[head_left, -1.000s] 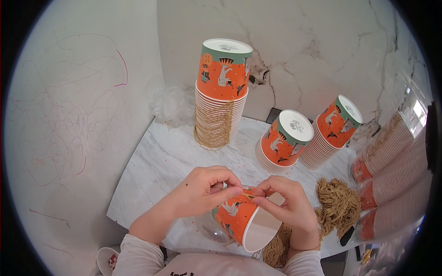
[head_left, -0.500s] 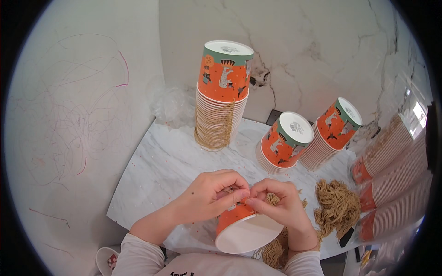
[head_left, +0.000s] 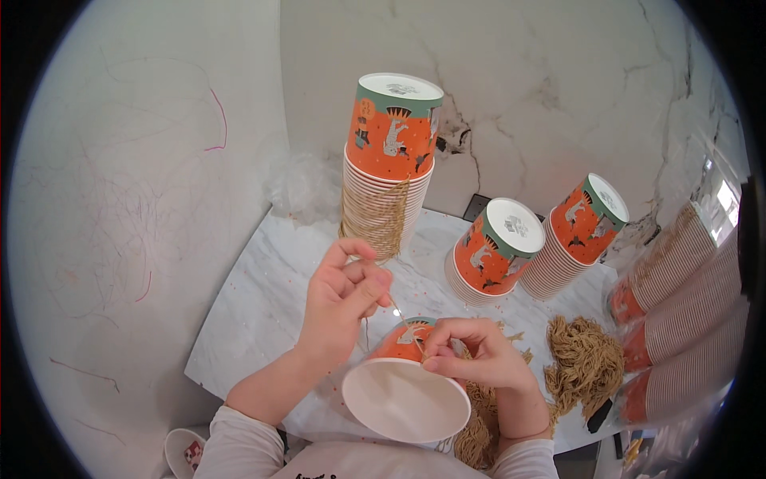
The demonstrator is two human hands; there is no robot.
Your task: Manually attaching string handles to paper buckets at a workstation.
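Note:
An orange paper bucket (head_left: pixel 391 346) with a green base band and printed figures lies tilted in front of me, its white mouth turned towards me. A thin tan string (head_left: pixel 404 319) runs above it, stretched between my hands. My left hand (head_left: pixel 335 307) is closed in a pinch on one length of the string, raised over the bucket's far left side. My right hand (head_left: pixel 483 351) pinches the string close to the bucket's wall near the rim, its fingers partly hiding the spot where string and bucket meet.
A tall stack of upturned buckets (head_left: pixel 392 144) with strings hanging on it stands at the back. Two shorter stacks (head_left: pixel 488 259) (head_left: pixel 580 227) stand right of it. Tan string bundles (head_left: pixel 586 359) lie on the marble-patterned table (head_left: pixel 255 319). Plastic-wrapped bucket stacks (head_left: pixel 686 319) line the right.
My left hand has moved up and left from the bucket, drawing the string out. The bucket has shifted left, its mouth turning more towards me. My right hand has stayed near the rim.

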